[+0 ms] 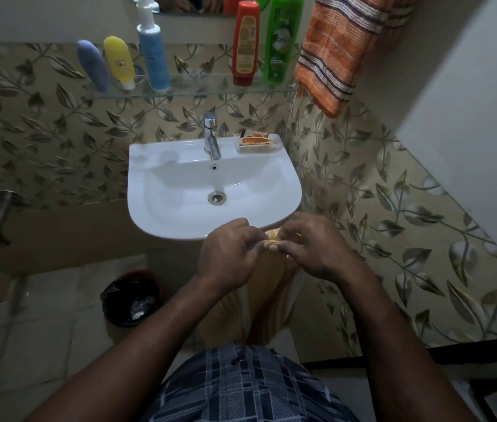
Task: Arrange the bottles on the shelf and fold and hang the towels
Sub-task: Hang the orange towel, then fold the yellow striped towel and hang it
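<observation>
Both my hands meet just in front of the sink's front rim. My left hand and my right hand each pinch the top edge of a pale yellow towel, which hangs down below them toward my legs. On the glass shelf stand a grey-blue tube, a yellow tube, a blue pump bottle, a red bottle and a green bottle. An orange striped towel hangs at the upper right.
The white sink with a chrome tap and a soap dish is straight ahead. A dark bin sits on the floor at the left. A metal wall tap juts out far left. The tiled wall closes in on the right.
</observation>
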`<state>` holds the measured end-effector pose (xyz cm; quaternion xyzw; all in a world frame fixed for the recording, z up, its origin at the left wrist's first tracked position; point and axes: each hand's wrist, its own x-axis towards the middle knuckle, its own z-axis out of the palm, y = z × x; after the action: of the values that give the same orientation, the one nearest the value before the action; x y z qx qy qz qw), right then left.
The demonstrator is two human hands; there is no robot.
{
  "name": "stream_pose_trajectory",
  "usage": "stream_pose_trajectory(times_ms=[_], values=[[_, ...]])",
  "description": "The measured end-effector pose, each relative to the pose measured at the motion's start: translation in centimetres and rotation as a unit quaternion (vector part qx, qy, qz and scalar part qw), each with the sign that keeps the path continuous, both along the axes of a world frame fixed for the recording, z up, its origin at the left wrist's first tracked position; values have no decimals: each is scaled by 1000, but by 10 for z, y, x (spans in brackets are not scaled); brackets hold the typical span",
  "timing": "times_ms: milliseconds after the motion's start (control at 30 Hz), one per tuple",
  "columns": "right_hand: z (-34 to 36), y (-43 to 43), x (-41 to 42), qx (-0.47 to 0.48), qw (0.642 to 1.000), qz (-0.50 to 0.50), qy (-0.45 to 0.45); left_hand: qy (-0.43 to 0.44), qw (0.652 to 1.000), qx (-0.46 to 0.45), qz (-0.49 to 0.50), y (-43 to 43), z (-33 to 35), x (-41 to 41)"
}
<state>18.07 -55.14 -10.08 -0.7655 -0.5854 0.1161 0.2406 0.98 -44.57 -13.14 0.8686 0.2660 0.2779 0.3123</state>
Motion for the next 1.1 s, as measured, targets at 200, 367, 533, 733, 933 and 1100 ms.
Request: stream_pose_trajectory(times_ms=[200,367,533,733,933,1100], values=[[11,-3,-3,82,996,-24,25,-37,977,-209,35,7,-5,-3],[23,-9,2,105,994,-27,30,18,977,-210,-13,6,-14,-7],[29,-14,8,122,991,-50,24,16,984,-170,-44,4,-13,1],[39,-19,10,124,991,-39,36,5,990,-127,-62,3,0,9],[41,-25,17,136,989,-58,13,12,995,-82,-63,4,8,11],[40,-27,21,130,989,-75,14,-24,995,-93,10,6,8,6]])
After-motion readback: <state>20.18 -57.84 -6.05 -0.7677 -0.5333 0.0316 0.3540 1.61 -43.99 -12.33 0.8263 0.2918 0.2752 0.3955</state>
